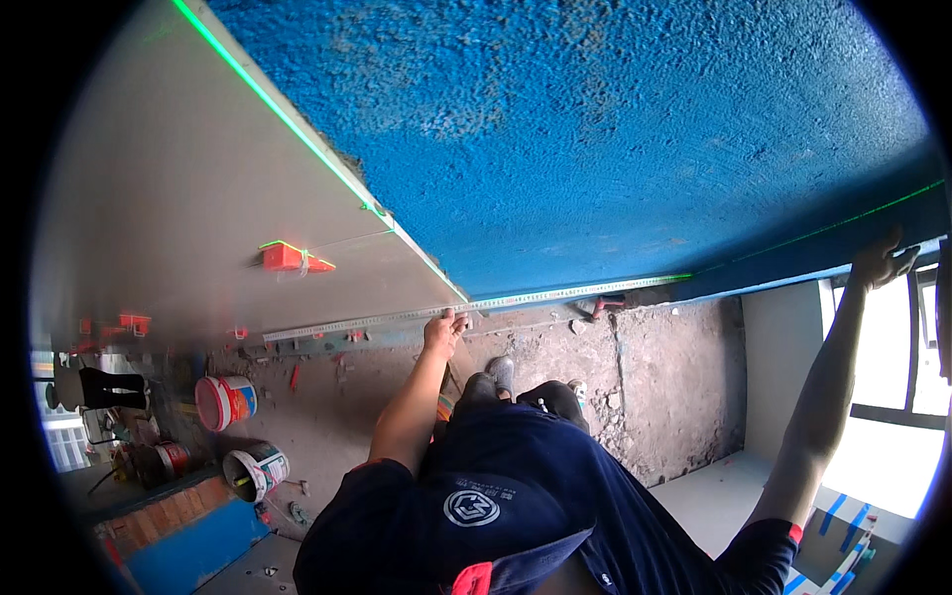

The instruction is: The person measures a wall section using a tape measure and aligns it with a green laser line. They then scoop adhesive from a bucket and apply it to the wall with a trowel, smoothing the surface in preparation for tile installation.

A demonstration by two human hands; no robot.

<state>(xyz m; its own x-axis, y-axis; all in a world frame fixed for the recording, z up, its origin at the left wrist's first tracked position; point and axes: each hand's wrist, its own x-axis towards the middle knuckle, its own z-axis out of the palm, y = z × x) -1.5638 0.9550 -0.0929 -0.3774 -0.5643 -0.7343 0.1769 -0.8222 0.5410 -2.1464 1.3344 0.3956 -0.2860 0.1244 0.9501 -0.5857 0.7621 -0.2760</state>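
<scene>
A long, thin white measuring strip (555, 296) with fine markings runs along the foot of the blue wall and past the corner of the pale tiled panel. My left hand (444, 332) is closed on the strip near that corner, thumb against it. Far to the right, my right hand (883, 263) reaches up to the edge of the blue wall (615, 129) beside the window, its fingers apart and nothing seen in them. A bright green laser line follows the edge of the pale panel (198, 188) and continues faintly on the wall near my right hand.
Red wedge-shaped clips (296, 259) sit on the panel. Two buckets (226, 402) stand on the dusty floor at left. Rubble (610, 402) and a red-handled tool (601, 307) lie near the wall. A bright window (902, 347) is at right; my shoes (501, 372) are below the strip.
</scene>
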